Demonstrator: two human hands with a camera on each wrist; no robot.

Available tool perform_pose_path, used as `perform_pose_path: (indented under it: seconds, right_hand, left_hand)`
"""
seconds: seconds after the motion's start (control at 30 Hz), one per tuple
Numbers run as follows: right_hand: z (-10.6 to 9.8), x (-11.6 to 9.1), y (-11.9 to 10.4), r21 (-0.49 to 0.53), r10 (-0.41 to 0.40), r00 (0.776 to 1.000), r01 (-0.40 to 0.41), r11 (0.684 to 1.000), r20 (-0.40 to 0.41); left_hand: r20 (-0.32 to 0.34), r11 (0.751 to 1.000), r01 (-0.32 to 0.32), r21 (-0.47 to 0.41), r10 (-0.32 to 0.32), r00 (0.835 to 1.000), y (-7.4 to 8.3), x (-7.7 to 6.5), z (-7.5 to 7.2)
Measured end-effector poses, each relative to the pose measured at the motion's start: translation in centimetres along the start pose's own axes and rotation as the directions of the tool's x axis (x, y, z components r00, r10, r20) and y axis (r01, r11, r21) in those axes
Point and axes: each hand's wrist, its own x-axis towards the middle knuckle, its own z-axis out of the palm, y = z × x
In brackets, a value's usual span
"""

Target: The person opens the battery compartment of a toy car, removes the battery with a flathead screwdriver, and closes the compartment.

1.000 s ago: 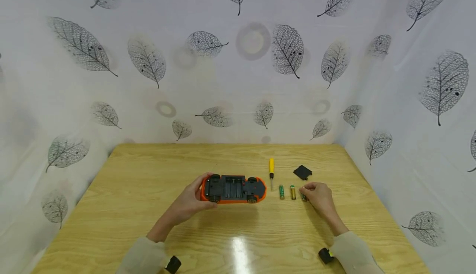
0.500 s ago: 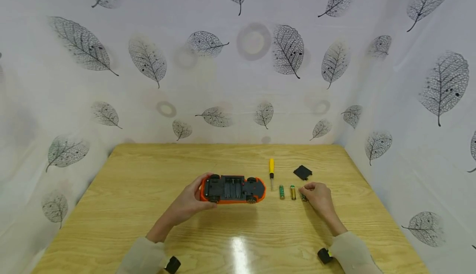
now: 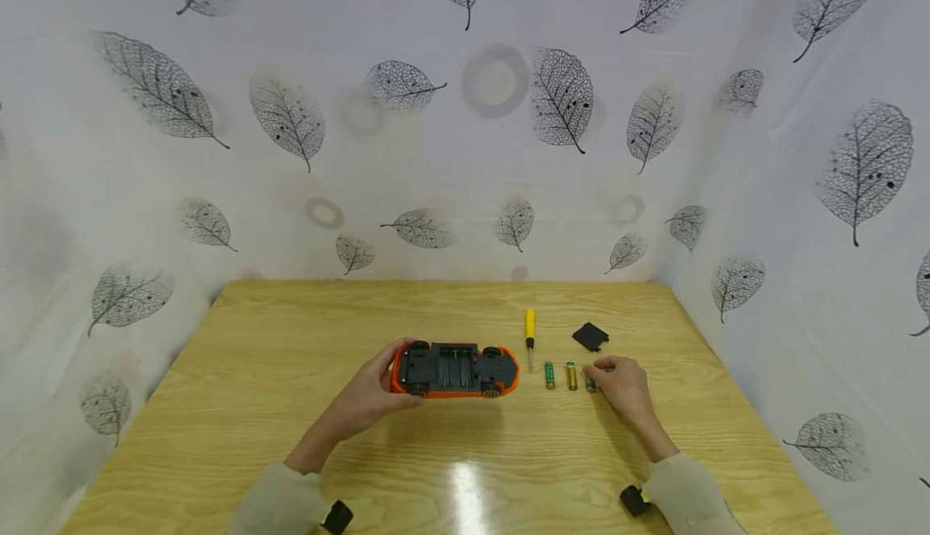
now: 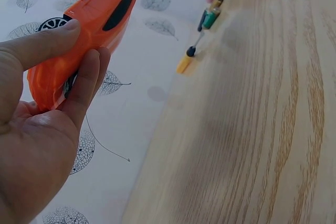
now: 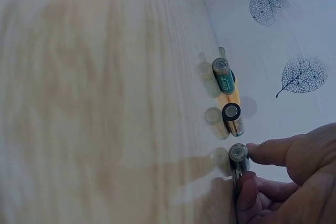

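My left hand [image 3: 366, 396] grips the rear end of an orange toy car [image 3: 497, 369], its thumb on one side and fingers on the other. The car's black underside faces up, and an uncovered battery compartment [image 3: 455, 369] shows in it with no battery inside. On the right, my right hand [image 3: 623, 386] pinches the rightmost battery [image 5: 238, 153] between thumb and fingers, partly hiding it in the head view. To its left lie a gold-and-green battery [image 3: 571, 377] and a green battery [image 3: 549, 375], in a row.
A screwdriver [image 3: 530, 327] with a yellow handle lies behind the batteries, its tip towards me. Farther right is a small black plastic cover [image 3: 592, 336]. The wooden table [image 3: 305, 317] ends at a leaf-patterned cloth [image 3: 436, 148] at the back and sides.
Almost nothing moves: the left hand keeps the car in place, and the right hand stays at the rightmost battery, which shows slightly more beside the fingertips.
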Motion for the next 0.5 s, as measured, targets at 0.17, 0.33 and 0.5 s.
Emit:
perform_pose_path:
  seconds: [0.17, 0.33, 0.5]
  right_hand:
    - [-0.11, -0.16, -0.27, 0.018, 0.011, 1.0, -0.011, 1.0, 0.005]
    - [-0.12, -0.22, -0.32, 0.02, 0.02, 1.0, -0.02, 1.0, 0.003]
    - [-0.11, -0.16, -0.25, 0.022, 0.029, 1.0, -0.029, 0.999, 0.005]
  left_hand:
    - [-0.006, 1.0, 0.0, 0.01, 0.0, 1.0, 0.01, -0.04, 0.02]
    - [-0.006, 1.0, 0.001, 0.007, -0.001, 1.0, -0.03, -0.05, 0.03]
    - [-0.002, 1.0, 0.002, 0.009, -0.002, 1.0, -0.04, -0.07, 0.01]
